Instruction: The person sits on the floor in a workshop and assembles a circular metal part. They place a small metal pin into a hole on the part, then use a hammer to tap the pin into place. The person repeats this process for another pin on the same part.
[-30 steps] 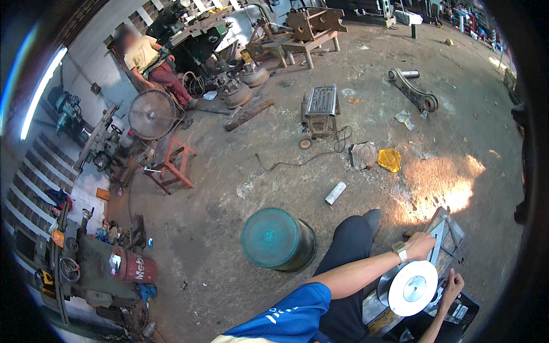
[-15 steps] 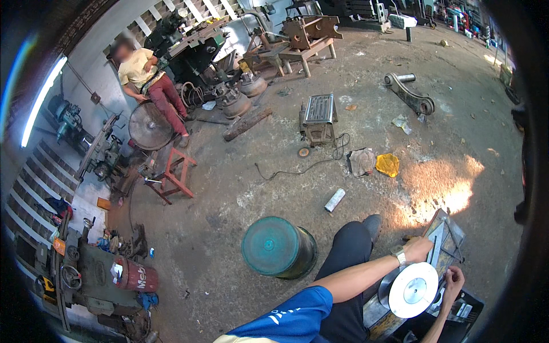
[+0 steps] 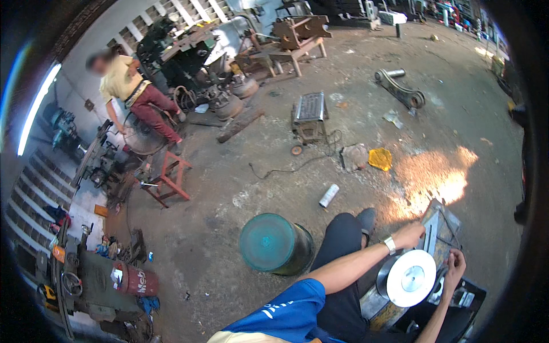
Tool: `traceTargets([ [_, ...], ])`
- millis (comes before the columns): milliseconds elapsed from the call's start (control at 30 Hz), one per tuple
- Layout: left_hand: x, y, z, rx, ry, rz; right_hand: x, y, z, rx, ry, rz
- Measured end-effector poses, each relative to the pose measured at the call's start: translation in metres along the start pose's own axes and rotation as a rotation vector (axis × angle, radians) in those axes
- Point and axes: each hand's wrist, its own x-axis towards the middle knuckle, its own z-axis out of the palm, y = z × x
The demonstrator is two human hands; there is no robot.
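"Where was the round piece, from where you stood?"

"The metal disc point(image 3: 410, 278) was on the worktop point(image 3: 373, 303), nearer to its near end than to its far end, with its bright face upward and a small hub in the middle. A second, darker rim showed just behind its left side."

"And the hands?"

"The left hand point(image 3: 409, 235), the one below the watch point(image 3: 390, 245), was beyond the disc, by the left long edge of the worktop. Its fingers were bent, close to the flat bar point(image 3: 431, 231), but whether they grasped this bar I could not tell."

"The right one also?"

"The right hand point(image 3: 455, 267) was outside the right long edge, above the black crate point(image 3: 474, 284). Its fingers were curled, with the tips near the thin dark rod point(image 3: 448, 241). I could not say if they pinched it or were free. Neither hand was on the face of the disc."

"Then how far was the work, in your opinion?"

"I judged it to be in the middle. The disc was already placed on the worktop, and the bar and the rod lay out toward the far corners, so the setting out seemed done. The handling at the bar and the rod seemed not finished, because both hands were at that part. On the disc I saw no clear sign of a finished step, and how much was left I could not measure."
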Motion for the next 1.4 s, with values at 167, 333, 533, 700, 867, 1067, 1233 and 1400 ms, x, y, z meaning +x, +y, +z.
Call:
traceTargets([
  [167,0.001,-0.002,-0.003,-0.048,-0.024,0.068,-0.004,0.005,-0.015,0.054,-0.029,0.011],
  [333,-0.001,0.005,-0.009,-0.049,0.033,0.101,-0.003,0.002,-0.02,0.016,-0.025,0.131],
  [533,-0.018,0.02,-0.04,-0.083,0.045,0.0,-0.008,-0.029,-0.003,-0.095,0.042,0.187],
  [700,-0.006,0.021,-0.044,-0.101,-0.13,0.022,-0.01,-0.036,-0.006,-0.218,0.067,0.159],
  [867,-0.008,0.042,-0.047,-0.245,-0.258,-0.062,-0.013,-0.048,-0.006,0.217,-0.091,0.22],
  [1067,-0.003,0.053,-0.037,-0.11,-0.353,-0.085,-0.004,-0.055,0.0,0.122,-0.25,0.237],
  [1233,0.004,0.055,-0.031,-0.066,-0.448,-0.127,0.001,-0.044,0.017,0.046,-0.394,0.207],
  [1400,0.007,0.055,-0.03,-0.094,-0.503,-0.158,0.001,-0.041,0.029,0.003,-0.384,0.242],
])
